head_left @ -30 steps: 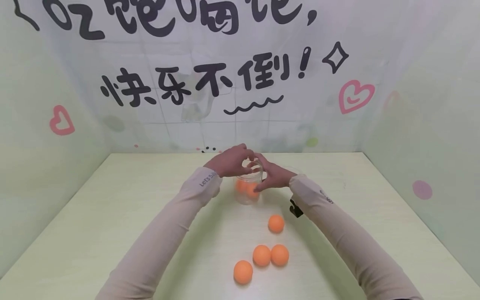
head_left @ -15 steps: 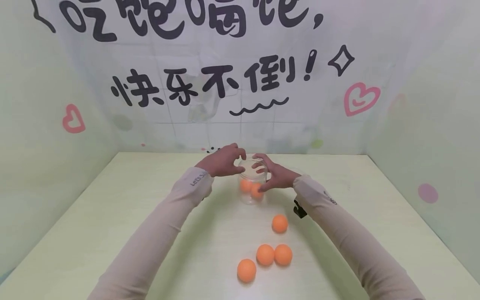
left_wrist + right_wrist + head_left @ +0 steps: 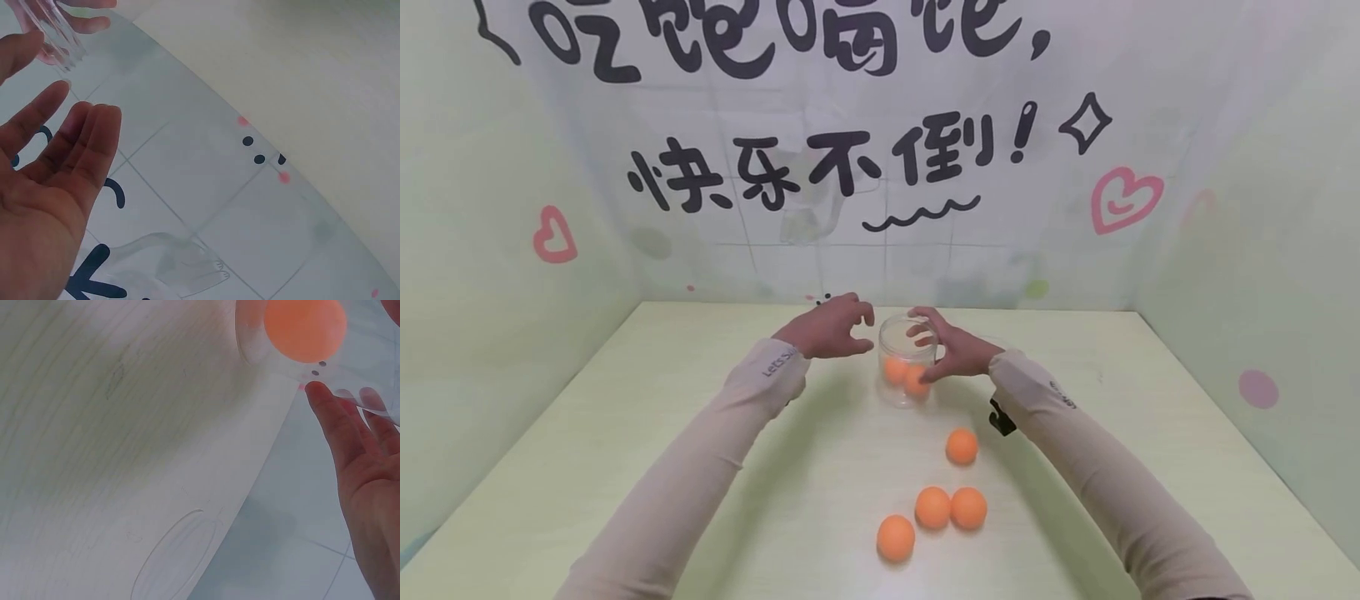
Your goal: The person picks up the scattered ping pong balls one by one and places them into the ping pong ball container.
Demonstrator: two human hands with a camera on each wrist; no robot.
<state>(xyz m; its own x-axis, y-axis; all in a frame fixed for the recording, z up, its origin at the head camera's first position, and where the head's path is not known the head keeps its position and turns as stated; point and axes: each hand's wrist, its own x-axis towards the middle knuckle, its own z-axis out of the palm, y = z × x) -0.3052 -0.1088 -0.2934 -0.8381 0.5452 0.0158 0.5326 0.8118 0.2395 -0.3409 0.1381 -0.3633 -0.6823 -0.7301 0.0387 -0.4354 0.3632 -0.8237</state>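
A clear jar (image 3: 895,337) stands upright towards the back of the table, with orange ping-pong balls (image 3: 916,381) visible in its lower part. My right hand (image 3: 962,348) holds the jar from its right side, thumb in front and fingers round the back. In the right wrist view, an orange ball (image 3: 305,328) shows through the jar wall beside the fingers. To the left of the jar and apart from it, my left hand (image 3: 827,327) has loosely bent fingers and holds nothing. The left wrist view shows its bare palm (image 3: 47,212).
Several loose orange balls lie in front of the jar, one ball (image 3: 962,447) nearest it and another ball (image 3: 896,538) closest to me. A clear round lid (image 3: 175,559) lies flat to the right, partly behind my right wrist. A printed wall (image 3: 760,267) bounds the table's back.
My left hand has drawn back leftwards from the jar's mouth. The right hand stays on the jar. The head view has shifted slightly; the loose balls have not visibly moved on the table.
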